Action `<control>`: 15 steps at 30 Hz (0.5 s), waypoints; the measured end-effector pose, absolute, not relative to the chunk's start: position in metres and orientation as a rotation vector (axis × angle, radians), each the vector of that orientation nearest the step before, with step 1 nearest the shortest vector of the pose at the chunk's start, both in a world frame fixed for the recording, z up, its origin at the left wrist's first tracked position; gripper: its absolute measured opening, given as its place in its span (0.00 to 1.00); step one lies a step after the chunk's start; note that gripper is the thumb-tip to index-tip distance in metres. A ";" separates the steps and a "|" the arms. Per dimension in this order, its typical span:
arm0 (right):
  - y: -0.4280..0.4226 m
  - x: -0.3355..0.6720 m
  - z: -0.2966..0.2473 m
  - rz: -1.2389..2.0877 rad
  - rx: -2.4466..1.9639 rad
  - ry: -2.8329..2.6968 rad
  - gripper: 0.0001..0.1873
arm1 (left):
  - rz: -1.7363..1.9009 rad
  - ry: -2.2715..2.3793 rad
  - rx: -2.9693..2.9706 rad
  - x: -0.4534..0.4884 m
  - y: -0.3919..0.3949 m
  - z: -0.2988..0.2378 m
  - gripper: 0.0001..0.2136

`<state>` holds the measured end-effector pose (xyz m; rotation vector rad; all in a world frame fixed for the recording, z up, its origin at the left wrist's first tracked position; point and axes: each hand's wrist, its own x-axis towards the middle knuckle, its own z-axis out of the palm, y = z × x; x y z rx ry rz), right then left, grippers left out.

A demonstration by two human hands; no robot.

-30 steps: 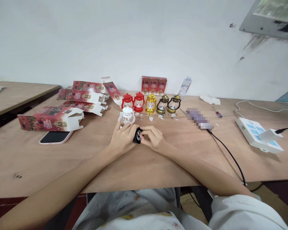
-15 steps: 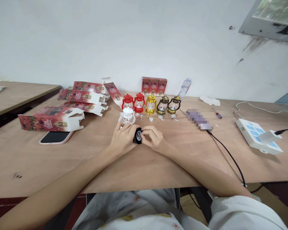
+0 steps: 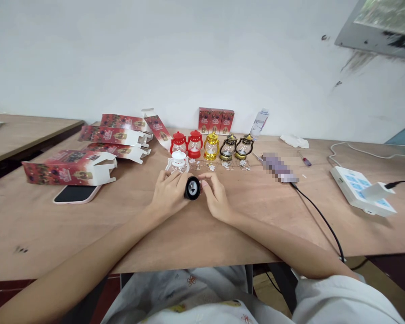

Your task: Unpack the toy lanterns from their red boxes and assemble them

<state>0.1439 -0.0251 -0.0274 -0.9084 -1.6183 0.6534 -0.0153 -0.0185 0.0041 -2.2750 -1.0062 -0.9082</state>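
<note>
A black round piece (image 3: 192, 188) with a pale inside is in my left hand (image 3: 170, 192), whose fingers wrap round its left side. Its round end faces up toward me, and the rest of it is hidden by the hand. Close to its right rim is my right hand (image 3: 216, 196), thumb and fingertips pressed together; what they pinch, if anything, is too small to make out. Just behind my left hand stands a white lantern (image 3: 178, 157). Two red lanterns, one of them a red lantern (image 3: 195, 145), a gold lantern (image 3: 211, 146) and two black-and-bronze lanterns, including a black lantern (image 3: 244, 147), stand in a row beyond.
Opened red cartons (image 3: 64, 167) lie at the left, one over a phone (image 3: 76, 194). Small closed boxes (image 3: 216, 120) and a bottle (image 3: 259, 122) stand by the wall. A blurred phone (image 3: 278, 168), a screwdriver (image 3: 305, 160) and a power strip (image 3: 361, 189) lie at the right.
My right hand's fingers have drawn back from the inside of the black piece to beside its rim. The piece has turned slightly, showing more of its round end.
</note>
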 end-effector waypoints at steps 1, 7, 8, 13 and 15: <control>-0.025 0.142 -0.028 0.799 -0.931 -1.569 0.09 | -0.905 -0.997 -2.266 -0.016 -0.018 0.005 0.05; -0.027 0.133 -0.025 1.674 -0.928 -1.159 0.16 | -0.870 -0.857 -2.149 -0.020 -0.018 0.010 0.07; -0.029 0.132 -0.023 1.774 -0.919 -1.102 0.17 | -0.885 -0.808 -2.108 -0.021 -0.018 0.011 0.09; -0.036 0.128 -0.016 2.137 -0.935 -0.826 0.27 | -0.941 -0.658 -2.059 -0.017 -0.020 0.013 0.11; -0.035 0.128 -0.018 2.125 -0.932 -0.855 0.27 | -0.888 -0.667 -2.166 -0.015 -0.022 0.013 0.13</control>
